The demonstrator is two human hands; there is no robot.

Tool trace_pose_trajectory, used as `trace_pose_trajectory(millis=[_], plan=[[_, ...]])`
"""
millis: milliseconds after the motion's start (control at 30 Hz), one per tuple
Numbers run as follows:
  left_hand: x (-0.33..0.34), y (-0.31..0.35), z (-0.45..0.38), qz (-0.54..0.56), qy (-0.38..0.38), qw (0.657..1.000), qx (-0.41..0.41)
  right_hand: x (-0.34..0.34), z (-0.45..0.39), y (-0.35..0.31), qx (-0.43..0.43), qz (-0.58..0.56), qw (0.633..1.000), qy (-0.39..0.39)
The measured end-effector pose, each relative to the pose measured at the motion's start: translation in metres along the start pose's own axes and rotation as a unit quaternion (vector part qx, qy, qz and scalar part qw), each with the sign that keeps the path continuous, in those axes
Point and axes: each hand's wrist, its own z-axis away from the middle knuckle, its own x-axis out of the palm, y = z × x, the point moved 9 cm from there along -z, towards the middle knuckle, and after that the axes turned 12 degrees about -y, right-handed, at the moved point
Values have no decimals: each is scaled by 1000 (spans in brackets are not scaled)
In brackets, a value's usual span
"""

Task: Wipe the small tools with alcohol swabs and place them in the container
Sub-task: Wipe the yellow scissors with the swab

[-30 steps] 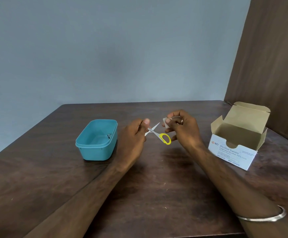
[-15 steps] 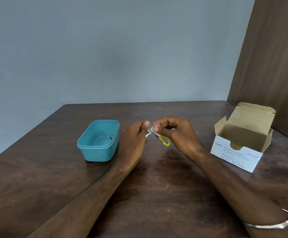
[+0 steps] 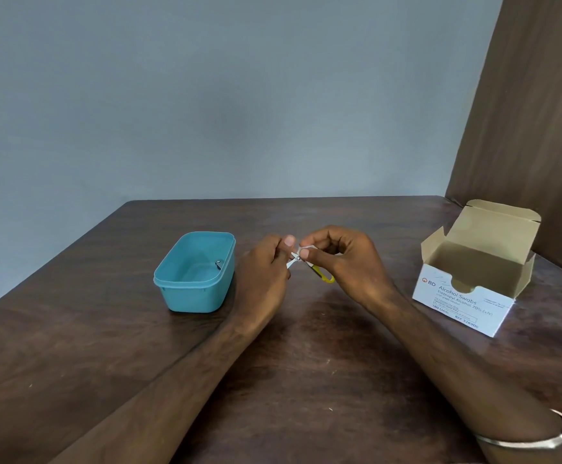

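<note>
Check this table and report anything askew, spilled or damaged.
Nothing stands out. The teal container sits upright with one small metal tool inside. The swab box stands open, undamaged. The left hand holds the yellow-handled scissors while the right hand pinches a swab on them. No spills.

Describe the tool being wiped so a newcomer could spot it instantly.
Start at the teal container on the dark wooden table; just right of it, two hands meet above the tabletop. Between them are small scissors, the only item with a yellow handle loop.
</note>
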Motion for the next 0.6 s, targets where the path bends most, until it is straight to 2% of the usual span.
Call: trace_pose_trajectory(millis=[167, 333, 467, 600], plan=[[1, 1, 0, -4, -3, 1000, -6, -6, 1, -1, -4, 1, 1000, 31], [2, 0, 0, 2, -5, 1000, -5, -2, -1, -1, -2, 10, 1000, 7], [1, 1, 0, 0, -5, 1000, -13, -8, 0, -1, -11, -2, 999, 40], [0, 3, 2, -7, -5, 1000, -4, -3, -1, 2, 2, 2, 1000, 9]])
